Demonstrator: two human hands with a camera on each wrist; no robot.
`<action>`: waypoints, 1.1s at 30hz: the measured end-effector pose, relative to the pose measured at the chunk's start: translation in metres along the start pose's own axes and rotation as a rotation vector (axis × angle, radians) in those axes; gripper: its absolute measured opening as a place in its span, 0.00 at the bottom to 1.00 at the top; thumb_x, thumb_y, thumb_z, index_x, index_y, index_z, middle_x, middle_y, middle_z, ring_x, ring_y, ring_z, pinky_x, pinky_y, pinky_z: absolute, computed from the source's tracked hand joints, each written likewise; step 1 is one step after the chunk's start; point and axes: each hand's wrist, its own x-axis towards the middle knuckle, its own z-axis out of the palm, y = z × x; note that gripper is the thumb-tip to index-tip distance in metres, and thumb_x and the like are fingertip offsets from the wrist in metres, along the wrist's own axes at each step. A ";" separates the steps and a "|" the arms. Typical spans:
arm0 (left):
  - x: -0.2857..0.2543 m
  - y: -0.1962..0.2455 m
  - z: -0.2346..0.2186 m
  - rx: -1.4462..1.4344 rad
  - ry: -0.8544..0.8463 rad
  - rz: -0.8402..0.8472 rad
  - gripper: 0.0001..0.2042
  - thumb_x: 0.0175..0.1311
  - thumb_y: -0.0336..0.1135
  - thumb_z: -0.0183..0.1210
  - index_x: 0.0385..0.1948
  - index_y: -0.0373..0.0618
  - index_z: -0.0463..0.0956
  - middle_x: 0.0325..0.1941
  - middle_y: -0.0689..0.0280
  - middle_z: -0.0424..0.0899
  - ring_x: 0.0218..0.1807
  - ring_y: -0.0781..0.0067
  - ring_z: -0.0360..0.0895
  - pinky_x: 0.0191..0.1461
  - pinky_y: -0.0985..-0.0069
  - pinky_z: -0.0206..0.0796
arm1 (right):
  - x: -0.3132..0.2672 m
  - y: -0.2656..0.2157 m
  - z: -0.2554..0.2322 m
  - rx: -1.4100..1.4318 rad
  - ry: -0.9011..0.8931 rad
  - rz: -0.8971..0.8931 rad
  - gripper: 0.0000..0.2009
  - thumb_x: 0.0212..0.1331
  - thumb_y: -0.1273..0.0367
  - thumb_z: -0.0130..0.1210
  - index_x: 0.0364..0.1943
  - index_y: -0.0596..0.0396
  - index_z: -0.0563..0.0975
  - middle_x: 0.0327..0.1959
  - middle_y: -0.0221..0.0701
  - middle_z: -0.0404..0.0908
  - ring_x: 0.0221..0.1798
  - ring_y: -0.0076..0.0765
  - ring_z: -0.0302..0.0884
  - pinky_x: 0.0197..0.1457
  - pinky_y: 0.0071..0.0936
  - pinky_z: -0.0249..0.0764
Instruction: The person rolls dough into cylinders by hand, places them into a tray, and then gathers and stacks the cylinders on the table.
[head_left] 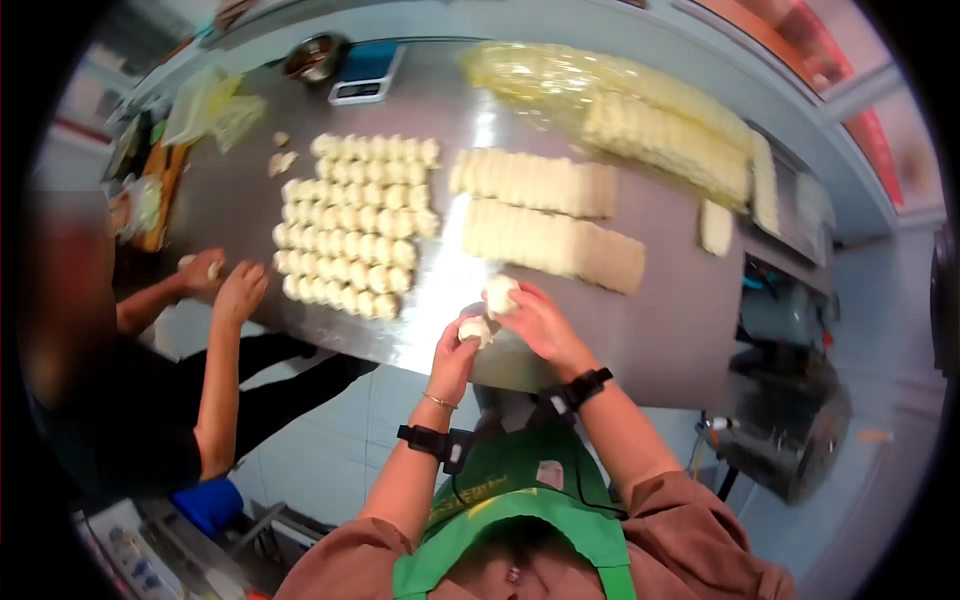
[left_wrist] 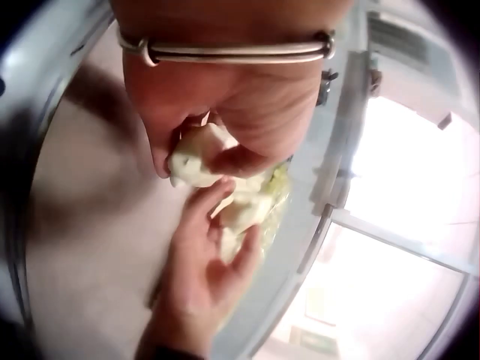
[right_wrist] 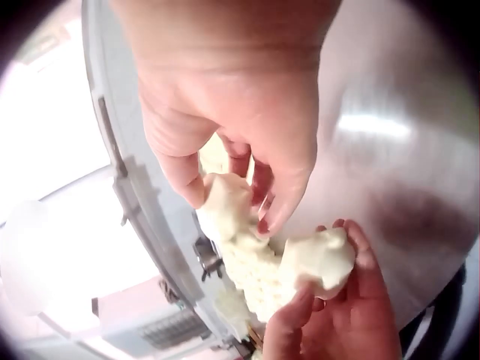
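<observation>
Near the table's front edge, my left hand (head_left: pixel 452 362) grips a pale, folded dough piece (right_wrist: pixel 319 261) between thumb and fingers. Close beside it on the right, my right hand (head_left: pixel 543 322) pinches a second dough piece (head_left: pixel 502 294) of like colour, thumb on one side and fingers on the other. Both pieces are held over the metal table (head_left: pixel 660 330). In the right wrist view, the right hand's dough piece (right_wrist: pixel 227 204) shows a lumpy, folded surface. To the left of my hands lie rows of shaped dough pieces (head_left: pixel 350 240).
Two rows of flat dough slices (head_left: pixel 545 240) lie beyond my hands, with a plastic-covered dough batch (head_left: pixel 660 140) behind. A scale (head_left: pixel 367 75) and metal bowl (head_left: pixel 315 58) stand at the back. At the left, another person's hands (head_left: pixel 238 290) work at the table.
</observation>
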 end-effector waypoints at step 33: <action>0.062 -0.123 0.301 1.665 -0.633 0.990 0.30 0.70 0.41 0.53 0.70 0.33 0.62 0.78 0.50 0.61 0.81 0.49 0.53 0.82 0.48 0.40 | -0.138 -0.154 -0.193 -1.983 1.117 -0.721 0.24 0.66 0.64 0.54 0.64 0.59 0.74 0.72 0.40 0.69 0.78 0.50 0.58 0.77 0.54 0.52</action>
